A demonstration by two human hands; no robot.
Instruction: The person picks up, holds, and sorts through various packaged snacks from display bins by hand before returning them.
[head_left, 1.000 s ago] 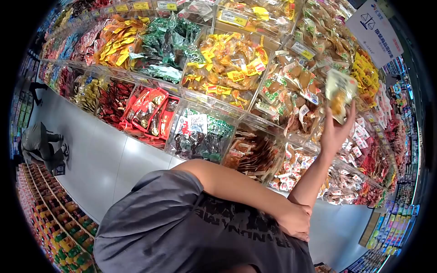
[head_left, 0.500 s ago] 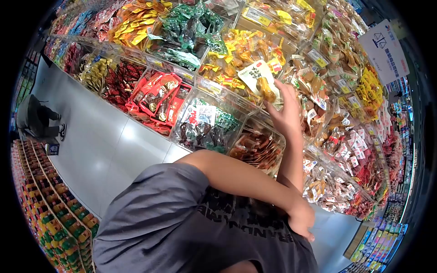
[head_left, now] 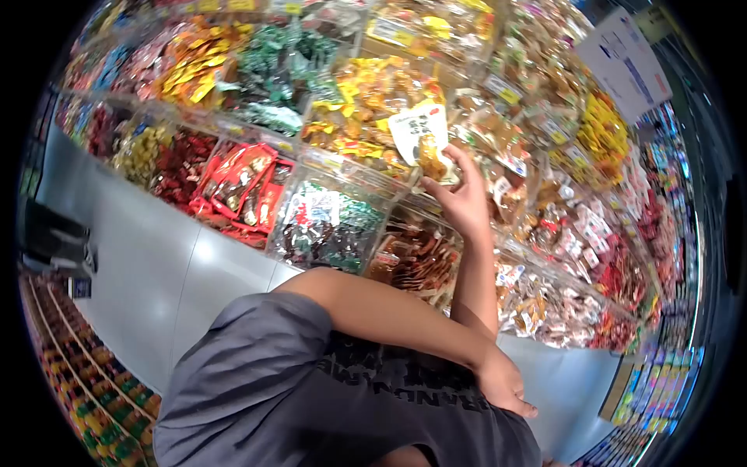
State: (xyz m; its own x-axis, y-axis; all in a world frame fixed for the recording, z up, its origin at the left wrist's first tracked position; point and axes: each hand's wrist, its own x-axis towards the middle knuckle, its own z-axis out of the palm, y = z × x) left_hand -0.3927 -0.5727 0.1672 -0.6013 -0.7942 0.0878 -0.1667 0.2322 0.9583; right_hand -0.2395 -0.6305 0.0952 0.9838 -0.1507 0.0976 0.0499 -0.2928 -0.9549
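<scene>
A white-topped snack packet with dark printing and a golden-brown piece of food showing through its clear part stands tilted above a bin of yellow packets. My right hand is closed on its lower right edge, thumb on the near side and fingers at the right. My left arm crosses in front of my body. At its end, my left hand rests by my right arm at the side of my grey shirt, fingers loosely stretched and nothing visible in them.
Clear-walled bins spread around, with red packets, green packets and brown packets. A white sign rises at the upper right. A person's dark-clothed legs are at the far left. Stacked bottles fill the lower left.
The view has shifted, moving the bins left and slightly down. My right hand's fingers have closed in on the packet, which has moved a little relative to the bins. My left hand stays by my side.
</scene>
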